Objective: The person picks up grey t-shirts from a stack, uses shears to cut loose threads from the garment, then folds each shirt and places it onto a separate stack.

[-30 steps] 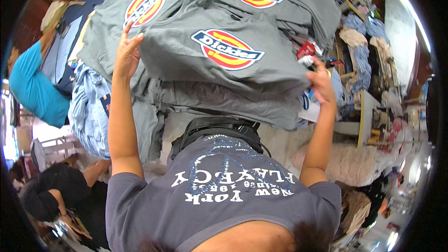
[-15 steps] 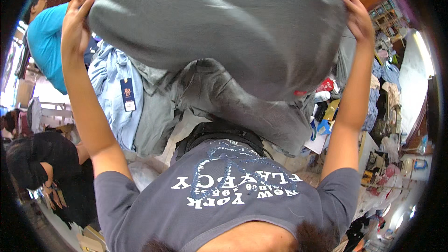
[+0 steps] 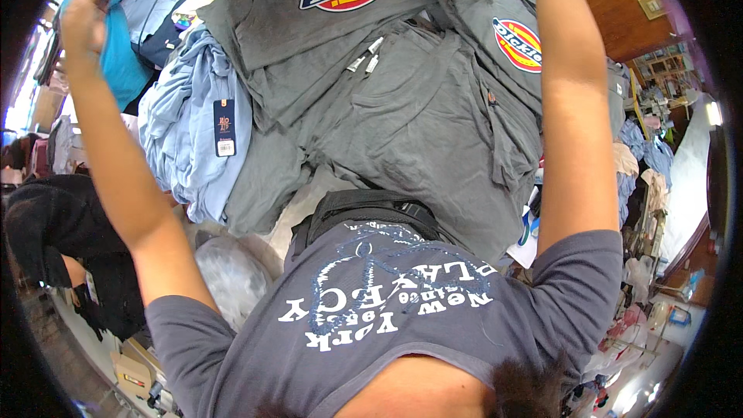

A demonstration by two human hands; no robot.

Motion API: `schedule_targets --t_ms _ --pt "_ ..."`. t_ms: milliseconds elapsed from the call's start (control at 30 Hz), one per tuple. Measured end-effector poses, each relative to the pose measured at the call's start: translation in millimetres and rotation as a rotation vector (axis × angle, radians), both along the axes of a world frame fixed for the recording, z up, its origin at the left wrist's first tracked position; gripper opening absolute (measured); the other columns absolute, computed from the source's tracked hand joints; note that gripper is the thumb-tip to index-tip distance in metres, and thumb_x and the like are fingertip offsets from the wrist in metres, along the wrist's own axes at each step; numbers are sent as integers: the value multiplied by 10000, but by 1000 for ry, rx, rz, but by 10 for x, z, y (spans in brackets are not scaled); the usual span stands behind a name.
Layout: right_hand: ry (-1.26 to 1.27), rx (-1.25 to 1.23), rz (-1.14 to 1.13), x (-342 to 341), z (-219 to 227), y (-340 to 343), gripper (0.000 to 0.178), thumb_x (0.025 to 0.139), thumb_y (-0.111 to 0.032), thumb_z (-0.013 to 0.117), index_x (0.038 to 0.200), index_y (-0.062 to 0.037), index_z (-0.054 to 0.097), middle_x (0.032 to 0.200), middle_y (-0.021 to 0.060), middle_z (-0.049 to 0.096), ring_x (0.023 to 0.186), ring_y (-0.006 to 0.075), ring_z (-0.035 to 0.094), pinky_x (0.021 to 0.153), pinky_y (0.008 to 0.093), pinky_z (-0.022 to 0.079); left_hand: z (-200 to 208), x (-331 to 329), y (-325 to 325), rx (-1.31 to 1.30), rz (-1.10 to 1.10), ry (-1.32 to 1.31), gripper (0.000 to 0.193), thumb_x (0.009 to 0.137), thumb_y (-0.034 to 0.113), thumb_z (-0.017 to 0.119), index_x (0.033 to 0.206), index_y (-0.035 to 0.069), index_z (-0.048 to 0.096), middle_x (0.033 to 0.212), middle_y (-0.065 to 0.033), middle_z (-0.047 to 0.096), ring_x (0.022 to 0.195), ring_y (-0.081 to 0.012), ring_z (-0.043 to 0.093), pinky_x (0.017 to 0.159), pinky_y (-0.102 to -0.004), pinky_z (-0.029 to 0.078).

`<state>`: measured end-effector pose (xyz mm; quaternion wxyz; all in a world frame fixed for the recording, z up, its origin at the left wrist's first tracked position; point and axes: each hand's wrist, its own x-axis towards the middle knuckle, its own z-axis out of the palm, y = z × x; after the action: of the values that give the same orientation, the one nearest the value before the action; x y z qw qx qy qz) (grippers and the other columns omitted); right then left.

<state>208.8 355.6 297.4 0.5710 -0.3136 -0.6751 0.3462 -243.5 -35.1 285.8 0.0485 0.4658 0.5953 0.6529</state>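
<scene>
Grey shirts (image 3: 410,120) lie overlapping at centre. A light-blue garment (image 3: 178,131) lies beside them, at left. Left hand (image 3: 83,23): raised at upper left, blurred; cannot tell whether the grip is released or grasping. Right hand: beyond the upper edge; grip not visible. A navy tag (image 3: 224,128) lies against the light-blue garment.

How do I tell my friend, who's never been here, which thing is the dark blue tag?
Find the big heap of grey shirts in the middle. Just left of it is a crumpled light blue garment with the dark blue tag on its right half. It's a narrow, flat rectangle with a white patch near the bottom, unlike the wrinkly cloth around it.
</scene>
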Motion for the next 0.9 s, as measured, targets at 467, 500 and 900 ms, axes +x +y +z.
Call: schedule_targets --t_ms 467,500,900 --pt "-637 490 -267 249 -2078 -895 288 661 -145 633 947 -152 605 970 73 543 1043 248 425 872 372 321 -2208 1608 8 -469 183 1168 489 612 157 677 1078 184 534 1058 -57 479 1022 -219 432 875 -383 324" --pt "-610 506 -243 312 -2050 -1080 271 662 -137 629 933 -142 605 961 74 542 1036 245 431 869 369 323 -2212 1580 75 -500 165 1162 463 620 138 663 1064 172 537 1023 -54 494 989 -214 453 851 -376 339" --pt "-632 41 -405 2059 -2211 -3151 107 731 -44 549 833 -37 583 839 91 576 799 231 555 722 311 424 -1758 2123 -55 -769 -12 1206 255 619 82 633 867 100 574 776 -103 529 713 -294 566 622 -382 453"
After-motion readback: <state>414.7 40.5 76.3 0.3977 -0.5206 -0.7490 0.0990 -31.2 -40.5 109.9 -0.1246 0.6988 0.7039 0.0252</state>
